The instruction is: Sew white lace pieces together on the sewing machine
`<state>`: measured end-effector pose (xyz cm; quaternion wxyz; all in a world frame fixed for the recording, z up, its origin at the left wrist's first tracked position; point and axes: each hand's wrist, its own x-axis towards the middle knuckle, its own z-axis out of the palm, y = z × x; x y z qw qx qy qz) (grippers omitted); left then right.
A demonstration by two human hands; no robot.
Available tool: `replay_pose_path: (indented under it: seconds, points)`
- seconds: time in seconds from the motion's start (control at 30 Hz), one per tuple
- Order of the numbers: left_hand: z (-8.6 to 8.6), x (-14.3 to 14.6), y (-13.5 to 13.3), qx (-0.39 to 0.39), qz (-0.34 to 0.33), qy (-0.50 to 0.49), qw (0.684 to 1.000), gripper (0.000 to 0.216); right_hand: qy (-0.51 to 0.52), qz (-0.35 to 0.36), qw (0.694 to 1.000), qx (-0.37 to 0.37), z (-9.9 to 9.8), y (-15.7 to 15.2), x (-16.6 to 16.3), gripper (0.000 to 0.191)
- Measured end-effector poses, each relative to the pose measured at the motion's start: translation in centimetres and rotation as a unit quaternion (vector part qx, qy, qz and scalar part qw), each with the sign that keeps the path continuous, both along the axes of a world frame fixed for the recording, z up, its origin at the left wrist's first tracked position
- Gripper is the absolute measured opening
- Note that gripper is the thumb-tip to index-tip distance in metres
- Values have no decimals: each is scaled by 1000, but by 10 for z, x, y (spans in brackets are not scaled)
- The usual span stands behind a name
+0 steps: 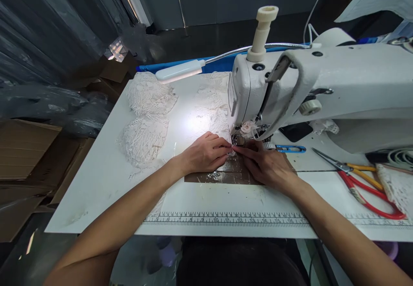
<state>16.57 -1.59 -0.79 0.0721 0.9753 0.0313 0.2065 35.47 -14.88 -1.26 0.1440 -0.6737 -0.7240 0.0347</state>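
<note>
Both my hands rest on the white sewing table (pixel 97 178) in front of the presser foot (pixel 238 140) of a white sewing machine (pixel 322 84). My left hand (pixel 206 152) has its fingers drawn together, pinching a small piece of white lace (pixel 231 152) at the foot. My right hand (pixel 266 163) lies beside it, fingertips pressed onto the same lace piece. Under both hands is a brown taped patch (pixel 222 175) on the table. A small white lace rosette (pixel 248 126) sits by the needle.
Two heaps of white lace pieces (pixel 146 118) lie at the back left under a gooseneck lamp (pixel 180 71). Red and yellow scissors (pixel 364 182) and blue thread snips (pixel 290 149) lie to the right. A printed ruler (pixel 226 220) runs along the front edge. Cardboard boxes (pixel 26 152) stand left.
</note>
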Motion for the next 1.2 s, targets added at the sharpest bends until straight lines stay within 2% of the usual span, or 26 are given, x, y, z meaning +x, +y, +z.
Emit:
replay_pose_path:
  seconds: [0.13,0.33,0.47,0.63,0.73,0.8,0.9,1.03,1.1,1.2]
  points:
    - [-1,-1,-1,22,-3,-2,1000,18,31,3,1000,1,0,-1,1,39]
    - [-4,-1,-1,27,-9,-9,1000,18,210,-39,977,-6,1,-2,8,38]
    - [-3,0,-2,35,-10,-17,999,17,268,-69,961,26,0,2,8,31]
    - [1,-4,-4,61,-17,-29,998,13,245,-84,958,121,17,-1,25,24]
    - [5,-7,-4,52,-60,5,997,15,157,-78,981,87,25,-15,54,29]
    - [5,-9,-2,41,-77,26,996,21,90,-58,993,44,22,-25,74,34]
    - [5,-8,2,12,-90,32,995,29,23,-44,998,34,8,-35,90,36]
    - [3,-4,5,-88,-95,1,992,33,-13,-31,996,80,-5,-40,79,35]
    - [1,0,3,-149,-73,-25,986,33,19,-15,995,92,-4,-40,62,29]
    - [-1,8,-3,-227,10,-60,972,15,119,10,990,74,1,-40,32,20]
